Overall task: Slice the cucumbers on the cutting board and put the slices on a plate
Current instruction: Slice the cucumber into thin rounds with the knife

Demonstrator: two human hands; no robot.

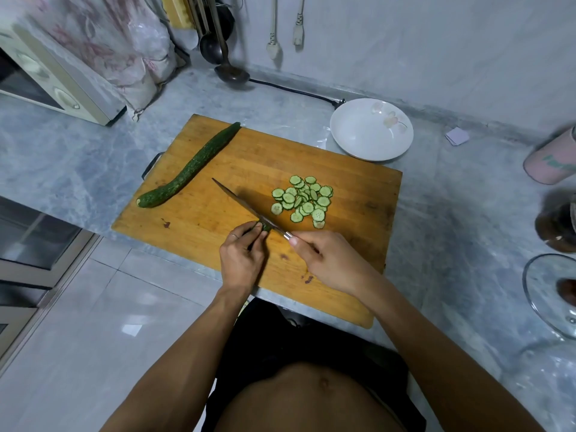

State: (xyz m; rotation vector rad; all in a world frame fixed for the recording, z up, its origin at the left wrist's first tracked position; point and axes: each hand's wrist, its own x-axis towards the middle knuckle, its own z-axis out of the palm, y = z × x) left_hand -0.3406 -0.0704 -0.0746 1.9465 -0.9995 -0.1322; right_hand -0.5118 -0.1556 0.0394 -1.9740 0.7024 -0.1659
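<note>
Cucumber stub point(266, 226) pinched in left hand point(241, 257), under knife point(246, 207).

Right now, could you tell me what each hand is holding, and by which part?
The right hand grips the knife by its handle; the left hand pinches the cucumber stub at its end.

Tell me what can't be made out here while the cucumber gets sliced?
Head view only:
- cucumber stub: mostly hidden by the left hand and the knife; remaining length unclear.
- knife handle: covered by the right hand.
- pink cup, dark jar, glass lid: cut off by the right edge.
- lower slices: hidden by overlapping ones.
</note>
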